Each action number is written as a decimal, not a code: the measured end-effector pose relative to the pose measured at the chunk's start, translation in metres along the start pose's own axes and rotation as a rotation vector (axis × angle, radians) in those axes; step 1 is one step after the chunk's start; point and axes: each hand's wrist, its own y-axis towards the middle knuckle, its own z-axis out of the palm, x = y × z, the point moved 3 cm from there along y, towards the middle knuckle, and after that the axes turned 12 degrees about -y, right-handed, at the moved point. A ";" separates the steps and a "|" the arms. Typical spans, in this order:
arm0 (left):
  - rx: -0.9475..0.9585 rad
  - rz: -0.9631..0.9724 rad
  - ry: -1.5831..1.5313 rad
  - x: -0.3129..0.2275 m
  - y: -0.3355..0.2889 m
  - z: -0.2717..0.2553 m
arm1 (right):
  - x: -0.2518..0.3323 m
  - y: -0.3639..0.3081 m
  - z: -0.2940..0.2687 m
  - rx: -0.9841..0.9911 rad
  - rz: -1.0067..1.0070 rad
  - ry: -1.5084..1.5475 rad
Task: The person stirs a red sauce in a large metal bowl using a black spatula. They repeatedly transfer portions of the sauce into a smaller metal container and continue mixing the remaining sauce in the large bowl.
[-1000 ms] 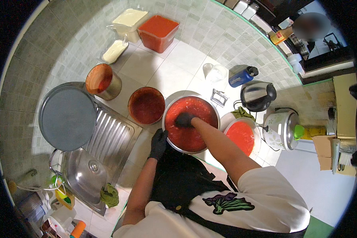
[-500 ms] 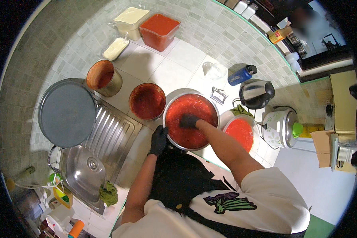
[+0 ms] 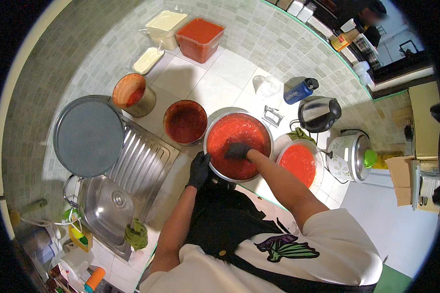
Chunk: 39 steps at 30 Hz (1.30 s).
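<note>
A round metal bowl (image 3: 270, 133) of chunky red sauce (image 3: 239, 127) stands at the counter's front edge. My right hand (image 3: 236, 150), in a black glove, is down in the sauce; its fingers are dark and partly sunk, so their pose is hidden. At the bowl's left rim my gloved left hand (image 3: 199, 169) grips the side, fingers closed against it. Just left of the bowl is an open tin (image 3: 185, 139) smeared red inside. To the right, beside my right forearm, sits a tub of smoother red sauce (image 3: 298, 161).
Another sauce-stained tin (image 3: 141, 103) stands back left, near a round grey tray (image 3: 88, 136) over the sink (image 3: 100, 215). A square container of red sauce (image 3: 199, 44) and pale tubs (image 3: 165, 24) line the wall. A kettle (image 3: 319, 115), blue bottle (image 3: 300, 91) and rice cooker (image 3: 344, 155) are right.
My right hand has shifted slightly toward me and right within the sauce. The left hand stays at the rim. The whole view has drifted a little; a person shows more at the upper right.
</note>
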 end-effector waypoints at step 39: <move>-0.053 0.026 -0.016 0.016 -0.004 -0.002 | 0.059 -0.076 -0.059 -0.165 0.307 0.060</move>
